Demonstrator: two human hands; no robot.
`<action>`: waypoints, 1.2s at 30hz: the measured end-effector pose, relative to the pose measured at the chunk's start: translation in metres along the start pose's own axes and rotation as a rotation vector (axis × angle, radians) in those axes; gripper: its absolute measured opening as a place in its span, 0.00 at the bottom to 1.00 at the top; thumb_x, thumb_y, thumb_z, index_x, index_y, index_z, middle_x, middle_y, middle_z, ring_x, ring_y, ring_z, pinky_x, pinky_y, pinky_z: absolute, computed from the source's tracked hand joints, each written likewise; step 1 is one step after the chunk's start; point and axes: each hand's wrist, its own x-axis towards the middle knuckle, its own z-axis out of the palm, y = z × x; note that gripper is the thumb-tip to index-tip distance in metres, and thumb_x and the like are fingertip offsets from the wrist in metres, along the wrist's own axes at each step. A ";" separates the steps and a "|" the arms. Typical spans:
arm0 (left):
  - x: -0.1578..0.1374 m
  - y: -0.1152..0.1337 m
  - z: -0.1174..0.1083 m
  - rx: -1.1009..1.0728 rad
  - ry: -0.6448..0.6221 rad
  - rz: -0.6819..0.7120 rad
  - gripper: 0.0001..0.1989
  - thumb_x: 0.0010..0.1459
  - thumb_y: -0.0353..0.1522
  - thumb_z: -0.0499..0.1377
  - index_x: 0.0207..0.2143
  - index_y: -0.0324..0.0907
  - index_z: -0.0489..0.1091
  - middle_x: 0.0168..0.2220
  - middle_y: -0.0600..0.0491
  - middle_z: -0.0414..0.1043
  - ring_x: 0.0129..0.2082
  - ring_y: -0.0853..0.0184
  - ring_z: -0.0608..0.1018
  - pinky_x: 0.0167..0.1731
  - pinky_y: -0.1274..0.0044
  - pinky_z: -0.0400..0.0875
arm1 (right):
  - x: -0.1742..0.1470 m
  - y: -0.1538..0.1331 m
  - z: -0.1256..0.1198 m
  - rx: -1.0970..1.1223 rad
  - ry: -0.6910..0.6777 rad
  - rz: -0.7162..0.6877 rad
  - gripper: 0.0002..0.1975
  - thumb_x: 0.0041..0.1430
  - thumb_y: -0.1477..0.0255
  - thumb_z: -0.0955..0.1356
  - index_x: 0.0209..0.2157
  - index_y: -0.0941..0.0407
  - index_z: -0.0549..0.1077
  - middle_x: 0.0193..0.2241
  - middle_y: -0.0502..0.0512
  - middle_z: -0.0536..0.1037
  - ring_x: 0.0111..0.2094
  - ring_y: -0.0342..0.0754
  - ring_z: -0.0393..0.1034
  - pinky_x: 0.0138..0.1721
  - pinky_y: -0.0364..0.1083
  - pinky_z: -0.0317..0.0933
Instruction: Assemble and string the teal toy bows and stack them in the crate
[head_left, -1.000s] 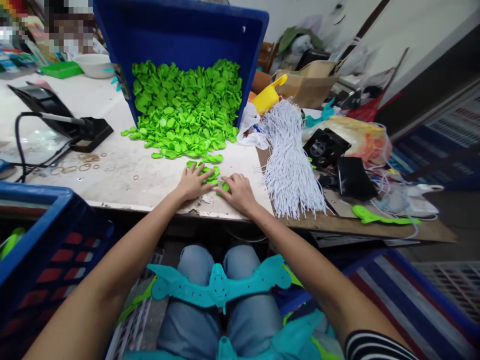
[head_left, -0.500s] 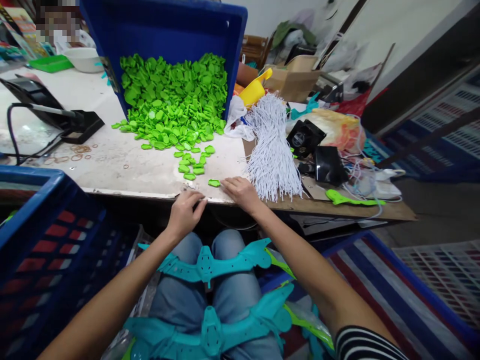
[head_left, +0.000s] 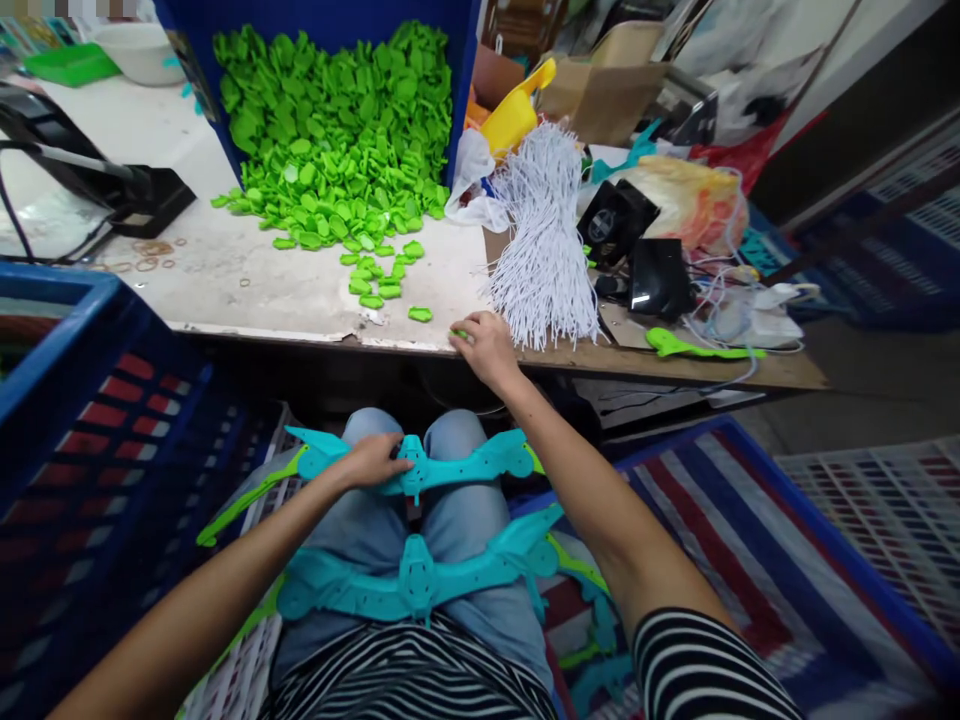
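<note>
Across my thighs lie two winged turquoise plastic parts, a far one [head_left: 465, 470] and a near one [head_left: 480, 578], each with a raised centre block and green arms at its ends. My left hand [head_left: 369, 462] is closed on the far part, just left of its centre block. At the table's front edge, my right hand [head_left: 487, 348] has its fingers bent around a small green plastic piece [head_left: 460, 333], mostly hidden under the fingertips. One loose green piece [head_left: 420, 314] lies just left of that hand.
A tipped blue crate [head_left: 466, 100] spills a heap of green pieces [head_left: 337, 150] onto the table [head_left: 262, 300]. White strings [head_left: 544, 250], a yellow scoop [head_left: 517, 115] and a black box [head_left: 660, 280] are at right. Blue crates [head_left: 82, 290] flank my legs.
My left hand has drawn back from the table edge to the far turquoise part. My right hand's fingers have curled in, with green showing at their tips. The view has tilted down.
</note>
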 end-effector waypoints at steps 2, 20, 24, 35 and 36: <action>0.010 0.006 -0.003 -0.089 0.035 -0.029 0.14 0.52 0.37 0.58 0.39 0.38 0.69 0.35 0.47 0.74 0.36 0.58 0.75 0.34 0.74 0.65 | 0.002 0.000 0.001 0.013 -0.014 -0.028 0.12 0.59 0.70 0.64 0.41 0.55 0.77 0.43 0.60 0.74 0.45 0.57 0.63 0.49 0.55 0.56; 0.038 0.020 -0.006 -0.540 -0.076 -0.049 0.14 0.54 0.35 0.57 0.41 0.37 0.72 0.29 0.54 0.71 0.27 0.70 0.68 0.27 0.80 0.63 | -0.055 -0.023 0.002 0.004 0.086 -0.137 0.19 0.66 0.71 0.55 0.40 0.57 0.75 0.37 0.61 0.73 0.42 0.54 0.62 0.46 0.52 0.58; 0.031 0.024 0.004 -0.506 -0.123 -0.006 0.15 0.55 0.35 0.57 0.42 0.36 0.73 0.32 0.53 0.74 0.29 0.69 0.70 0.28 0.80 0.64 | -0.023 -0.013 -0.002 -0.004 0.140 -0.057 0.17 0.65 0.69 0.57 0.44 0.57 0.75 0.41 0.61 0.74 0.45 0.56 0.60 0.49 0.54 0.56; 0.035 0.016 0.008 -0.410 -0.117 0.110 0.22 0.59 0.37 0.53 0.51 0.33 0.69 0.46 0.46 0.74 0.43 0.60 0.74 0.41 0.76 0.67 | 0.053 -0.024 0.020 0.028 -0.107 0.145 0.16 0.62 0.64 0.61 0.30 0.57 0.77 0.35 0.60 0.74 0.42 0.56 0.61 0.44 0.54 0.59; 0.035 0.016 0.009 -0.406 -0.116 0.110 0.22 0.59 0.37 0.53 0.51 0.33 0.69 0.47 0.46 0.74 0.43 0.60 0.74 0.42 0.75 0.67 | 0.051 -0.020 0.016 0.031 -0.097 0.217 0.17 0.60 0.62 0.62 0.28 0.57 0.77 0.35 0.59 0.73 0.42 0.57 0.61 0.44 0.55 0.59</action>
